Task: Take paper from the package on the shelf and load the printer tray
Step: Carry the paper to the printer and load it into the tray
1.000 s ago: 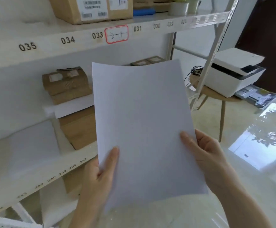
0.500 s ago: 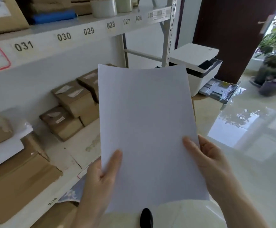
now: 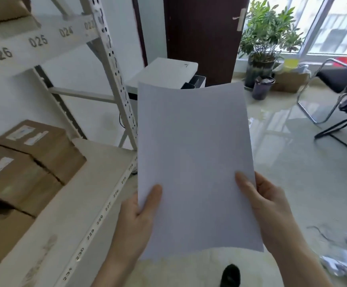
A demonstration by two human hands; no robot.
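Note:
A white sheaf of paper [image 3: 193, 162] is held upright in front of me by both hands. My left hand [image 3: 137, 222] grips its lower left edge, thumb on the front. My right hand [image 3: 265, 208] grips the lower right edge the same way. The white printer [image 3: 168, 74] stands straight ahead past the shelf post, and the paper hides its lower part and its tray. The paper package is out of view.
A white metal shelf [image 3: 69, 204] with numbered edges runs along my left, bearing brown cardboard boxes [image 3: 29, 162]. A dark door [image 3: 201, 36], a potted plant [image 3: 265, 38] and a black chair [image 3: 342, 100] stand ahead and right. Loose papers [image 3: 346, 257] lie on the glossy floor.
My view has swung right along the shelf, from numbers 031–035 to 024–026. The printer has come nearer and now sits directly behind the paper. Both hands keep the same grip.

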